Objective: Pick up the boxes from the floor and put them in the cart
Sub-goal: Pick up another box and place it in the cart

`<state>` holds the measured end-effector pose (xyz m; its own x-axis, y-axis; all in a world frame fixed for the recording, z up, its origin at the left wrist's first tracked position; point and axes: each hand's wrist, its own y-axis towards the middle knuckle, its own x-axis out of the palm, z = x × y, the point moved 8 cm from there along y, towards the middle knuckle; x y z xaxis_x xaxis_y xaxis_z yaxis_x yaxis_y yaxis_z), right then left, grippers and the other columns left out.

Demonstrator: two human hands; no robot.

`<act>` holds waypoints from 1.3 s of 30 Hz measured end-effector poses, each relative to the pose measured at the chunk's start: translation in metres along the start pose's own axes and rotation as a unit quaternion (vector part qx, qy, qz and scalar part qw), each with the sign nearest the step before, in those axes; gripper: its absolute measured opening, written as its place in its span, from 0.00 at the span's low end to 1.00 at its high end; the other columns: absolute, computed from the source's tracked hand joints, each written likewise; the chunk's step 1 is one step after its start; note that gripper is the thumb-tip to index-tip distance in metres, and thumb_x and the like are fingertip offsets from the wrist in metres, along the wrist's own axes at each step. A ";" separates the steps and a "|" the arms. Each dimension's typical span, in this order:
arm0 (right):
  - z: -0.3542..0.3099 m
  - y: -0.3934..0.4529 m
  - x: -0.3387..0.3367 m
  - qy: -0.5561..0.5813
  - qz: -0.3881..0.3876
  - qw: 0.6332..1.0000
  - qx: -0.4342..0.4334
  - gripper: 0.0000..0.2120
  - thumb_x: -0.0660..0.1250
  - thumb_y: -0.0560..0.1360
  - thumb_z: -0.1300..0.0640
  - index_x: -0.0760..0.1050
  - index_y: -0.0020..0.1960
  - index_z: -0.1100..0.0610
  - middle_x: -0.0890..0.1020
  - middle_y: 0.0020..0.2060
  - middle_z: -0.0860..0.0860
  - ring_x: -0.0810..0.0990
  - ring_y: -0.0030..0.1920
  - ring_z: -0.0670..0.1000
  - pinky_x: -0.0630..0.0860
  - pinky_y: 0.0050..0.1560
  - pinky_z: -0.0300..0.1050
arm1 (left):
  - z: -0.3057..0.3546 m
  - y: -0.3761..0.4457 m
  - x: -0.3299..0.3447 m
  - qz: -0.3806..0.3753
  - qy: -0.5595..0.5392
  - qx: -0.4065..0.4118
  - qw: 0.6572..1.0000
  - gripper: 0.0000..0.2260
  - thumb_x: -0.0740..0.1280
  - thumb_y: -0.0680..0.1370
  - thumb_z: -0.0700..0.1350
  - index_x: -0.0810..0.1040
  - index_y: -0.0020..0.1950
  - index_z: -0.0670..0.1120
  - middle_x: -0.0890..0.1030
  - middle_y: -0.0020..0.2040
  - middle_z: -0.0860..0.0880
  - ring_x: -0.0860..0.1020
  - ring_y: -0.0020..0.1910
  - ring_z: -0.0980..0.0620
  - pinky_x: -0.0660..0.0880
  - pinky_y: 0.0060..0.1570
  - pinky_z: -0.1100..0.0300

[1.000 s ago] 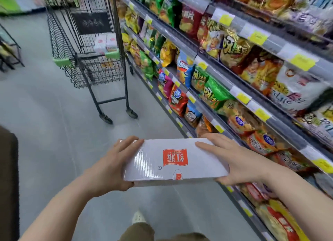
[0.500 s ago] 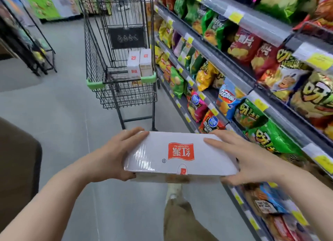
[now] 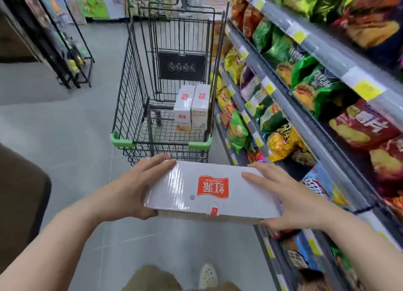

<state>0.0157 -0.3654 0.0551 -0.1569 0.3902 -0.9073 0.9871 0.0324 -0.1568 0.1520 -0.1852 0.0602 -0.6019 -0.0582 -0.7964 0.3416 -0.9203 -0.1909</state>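
Note:
I hold a flat white box [image 3: 189, 195] with a red logo level at chest height. My left hand [image 3: 128, 188] grips its left end and my right hand [image 3: 290, 199] grips its right end, fingers spread over the top. Just beyond the box stands a black wire cart [image 3: 135, 107] with green corner bumpers, its near rim almost touching the box's far edge. Two white boxes [image 3: 192, 105] with red logos stand upright side by side in the cart's right part.
Grey shelves [image 3: 305, 107] full of snack bags run along the right side, close to the cart and my right hand. A black display rack [image 3: 65, 57] stands at the far left. A dark brown object [image 3: 19, 192] sits at the left edge. Grey floor lies between.
I have walked toward the cart with the box in both hands; the cart now looms directly ahead and much nearer. My grip on the box is unchanged.

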 end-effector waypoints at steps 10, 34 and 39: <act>0.028 0.130 -0.015 0.038 -0.001 0.996 0.083 0.39 0.59 0.58 0.38 0.46 0.66 0.35 0.50 0.66 0.37 0.40 0.65 0.32 0.51 0.63 0.36 | -0.111 0.101 -0.078 -0.058 0.008 0.060 0.996 0.41 0.72 0.63 0.53 0.45 0.63 0.64 0.45 0.61 0.73 0.44 0.59 0.80 0.46 0.55 0.86; 0.084 0.422 0.027 0.158 0.044 0.947 0.278 0.42 0.67 0.66 0.44 0.47 0.72 0.50 0.50 0.72 0.51 0.44 0.67 0.46 0.63 0.68 0.57 | -0.344 0.351 -0.194 -0.256 0.311 0.025 0.915 0.46 0.71 0.69 0.44 0.37 0.69 0.61 0.46 0.75 0.53 0.47 0.74 0.47 0.62 0.69 0.50; 0.104 0.467 0.051 0.186 0.047 0.915 0.354 0.41 0.67 0.68 0.47 0.46 0.72 0.47 0.50 0.70 0.48 0.45 0.66 0.47 0.66 0.64 0.50 | -0.371 0.413 -0.183 -0.282 0.377 0.069 0.879 0.45 0.68 0.70 0.38 0.37 0.71 0.59 0.45 0.76 0.53 0.56 0.73 0.46 0.75 0.56 0.57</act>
<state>0.4656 -0.4265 -0.1049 0.0789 0.6513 -0.7547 0.7065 -0.5707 -0.4186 0.6714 -0.4111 -0.0861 0.0206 0.6477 -0.7616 0.0212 -0.7619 -0.6474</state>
